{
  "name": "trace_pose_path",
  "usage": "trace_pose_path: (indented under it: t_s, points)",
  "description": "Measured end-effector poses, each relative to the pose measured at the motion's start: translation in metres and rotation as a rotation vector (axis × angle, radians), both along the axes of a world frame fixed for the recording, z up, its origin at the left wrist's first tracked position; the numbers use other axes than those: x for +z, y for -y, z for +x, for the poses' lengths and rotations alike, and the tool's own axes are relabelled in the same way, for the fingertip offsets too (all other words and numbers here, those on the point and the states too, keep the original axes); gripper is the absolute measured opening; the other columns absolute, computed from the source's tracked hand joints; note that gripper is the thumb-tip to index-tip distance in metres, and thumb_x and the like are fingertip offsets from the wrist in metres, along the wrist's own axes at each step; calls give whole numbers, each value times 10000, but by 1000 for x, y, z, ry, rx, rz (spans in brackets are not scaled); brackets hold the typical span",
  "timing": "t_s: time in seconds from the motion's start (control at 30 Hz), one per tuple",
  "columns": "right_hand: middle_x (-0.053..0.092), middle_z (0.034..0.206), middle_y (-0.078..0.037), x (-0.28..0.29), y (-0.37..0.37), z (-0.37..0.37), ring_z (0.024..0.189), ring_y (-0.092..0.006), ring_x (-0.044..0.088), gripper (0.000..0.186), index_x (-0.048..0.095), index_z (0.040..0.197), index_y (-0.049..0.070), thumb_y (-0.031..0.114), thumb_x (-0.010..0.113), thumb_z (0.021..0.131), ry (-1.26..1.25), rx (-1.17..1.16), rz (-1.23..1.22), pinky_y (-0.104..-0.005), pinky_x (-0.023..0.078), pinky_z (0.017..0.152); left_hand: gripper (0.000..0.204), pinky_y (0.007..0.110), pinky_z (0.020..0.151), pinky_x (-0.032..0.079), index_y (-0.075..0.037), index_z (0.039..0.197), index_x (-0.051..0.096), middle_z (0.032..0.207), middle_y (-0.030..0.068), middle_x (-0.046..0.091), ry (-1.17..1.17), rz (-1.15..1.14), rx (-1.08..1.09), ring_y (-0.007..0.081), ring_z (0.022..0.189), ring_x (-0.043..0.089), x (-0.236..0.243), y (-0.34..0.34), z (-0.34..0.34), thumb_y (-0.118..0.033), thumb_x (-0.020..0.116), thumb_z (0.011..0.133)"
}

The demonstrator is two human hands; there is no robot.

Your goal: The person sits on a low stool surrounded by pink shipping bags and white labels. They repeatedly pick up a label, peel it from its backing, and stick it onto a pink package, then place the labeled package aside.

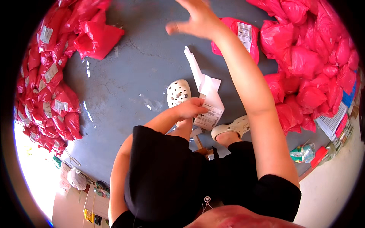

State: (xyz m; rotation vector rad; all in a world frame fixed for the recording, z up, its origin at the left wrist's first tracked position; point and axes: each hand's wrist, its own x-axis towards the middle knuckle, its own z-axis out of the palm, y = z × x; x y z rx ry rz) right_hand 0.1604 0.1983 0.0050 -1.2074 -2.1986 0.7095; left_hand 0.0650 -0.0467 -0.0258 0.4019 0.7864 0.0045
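My left hand (190, 108) is low between my feet, its fingers closed on a strip of white printed labels (211, 93). The strip runs in folds away from me, its far part standing up narrow. Stretched far forward, my right hand (197, 21) has its thumb spread away from the fingers, with nothing seen in it; its fingertips are partly cut off by the upper edge. Just right of it, a pink plastic mailing bag (243, 34) with a white label lies on the floor, partly behind my forearm.
Labelled red bags (49, 79) pile up at left, with one loose-looking bag (97, 38) at their edge. A larger heap of pink bags (308, 57) rises at right. Clear plastic scraps (150, 102) lie on the grey floor (125, 76). My pale clogs (178, 92) flank the label strip.
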Motion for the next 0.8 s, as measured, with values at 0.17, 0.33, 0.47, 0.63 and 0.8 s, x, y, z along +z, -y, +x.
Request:
trace_pose_path:
  t_s: [0.17,0.33,0.47,0.63,0.8]
  points:
    - [253,1510,-100,-100,105,130,1358,-457,227,860,379,1405,299,333,797,655,840,-232,76,-714,303,940,281,316,882,483,-2,1179,561,1097,80,631,27,-136,108,162,989,606,5,5,1,-64,519,908]
    - [523,1320,-81,-79,7,122,1126,-327,561,513,560,1241,234,279,706,751,22,-506,-349,-479,479,869,270,320,878,496,-8,1183,559,1103,86,632,89,-198,147,177,999,611,-6,12,19,-68,520,922]
    - [479,1302,-265,58,27,37,1247,-367,441,703,365,1357,-13,172,710,773,-686,-109,211,-423,346,1045,282,289,823,494,-50,1188,577,1103,53,635,76,-122,25,151,976,613,-5,6,33,-106,536,915]
    - [597,1174,-141,80,106,159,961,-308,618,597,555,1192,102,428,716,719,155,-478,401,-407,505,770,278,285,818,499,-43,1182,577,1090,44,641,14,-109,-19,135,968,614,0,1,39,-96,538,912]
    - [489,1288,-264,-36,229,338,1182,-405,482,1001,407,1327,-12,652,705,640,624,-1336,-545,-438,411,980,276,296,845,505,-29,1188,563,1112,71,631,69,-151,59,150,981,619,-4,-5,43,-85,526,920]
